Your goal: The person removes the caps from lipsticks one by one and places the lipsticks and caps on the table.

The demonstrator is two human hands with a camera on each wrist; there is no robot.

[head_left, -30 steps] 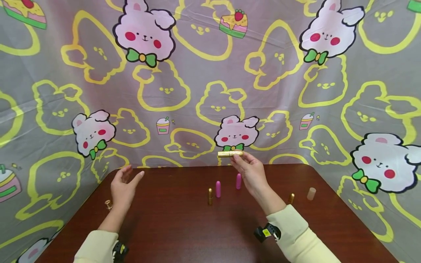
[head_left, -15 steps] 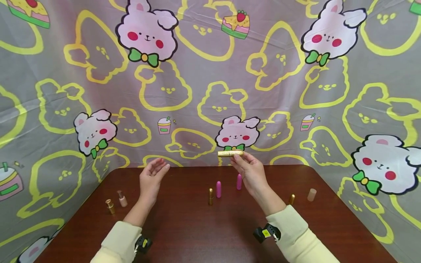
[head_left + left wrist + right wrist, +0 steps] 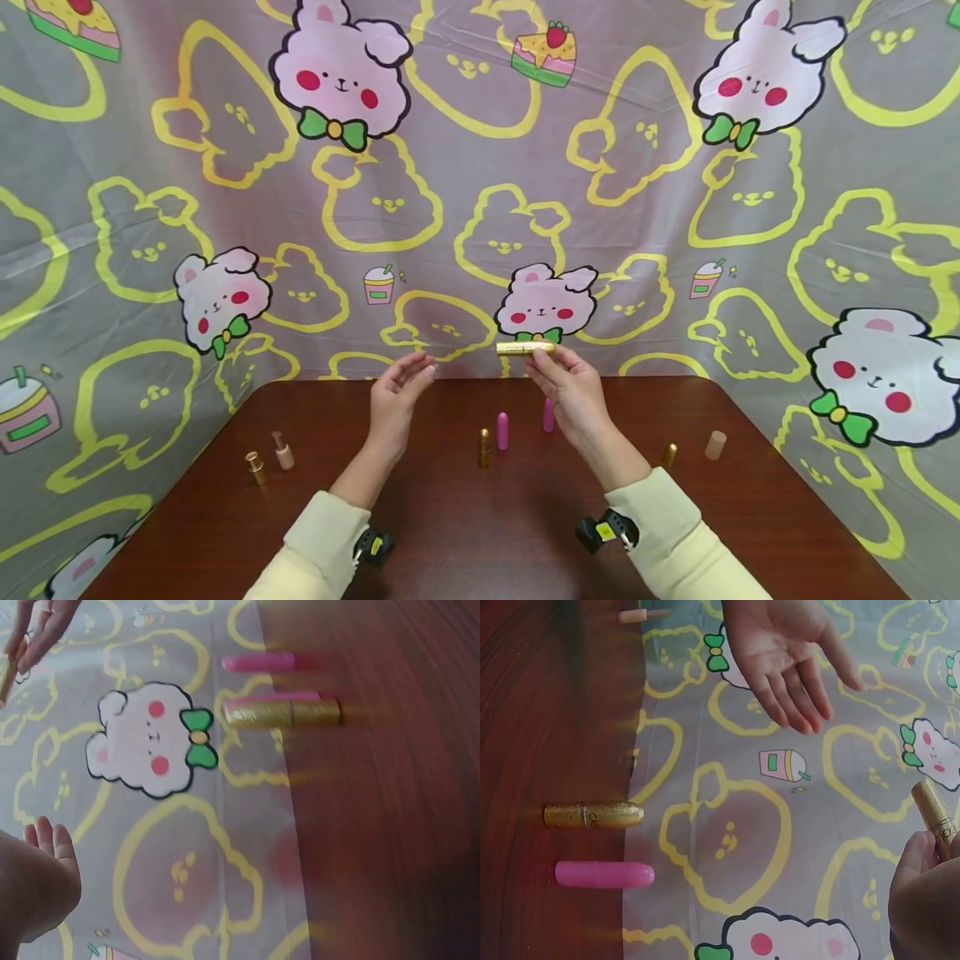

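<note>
A gold lipstick tube [image 3: 517, 348] lies level in the air, pinched between the thumb and fingers of my right hand [image 3: 573, 396]. Its rounded end points right. My left hand [image 3: 396, 402] hovers to its left, fingers loosely extended, holding nothing; the right wrist view shows that palm [image 3: 784, 656] turned open. Below, a gold tube [image 3: 483, 448] and a pink tube [image 3: 502, 432] stand upright on the table. A second pink tube [image 3: 548, 417] is partly behind my right hand. In the right wrist view the held gold tube [image 3: 931, 804] carries dark lettering.
At the table's left stand a gold lidded tube [image 3: 256, 468] and a small pale-pink bottle [image 3: 282, 452]. Over on the right are another gold tube [image 3: 670, 454] and a translucent cap [image 3: 716, 445]. A patterned cloth [image 3: 390, 175] hangs behind the brown table [image 3: 480, 533].
My left hand has moved rightward from the table's left side toward the held tube, uncovering the pale-pink bottle. My right hand stays nearly still with the gold lipstick tube.
</note>
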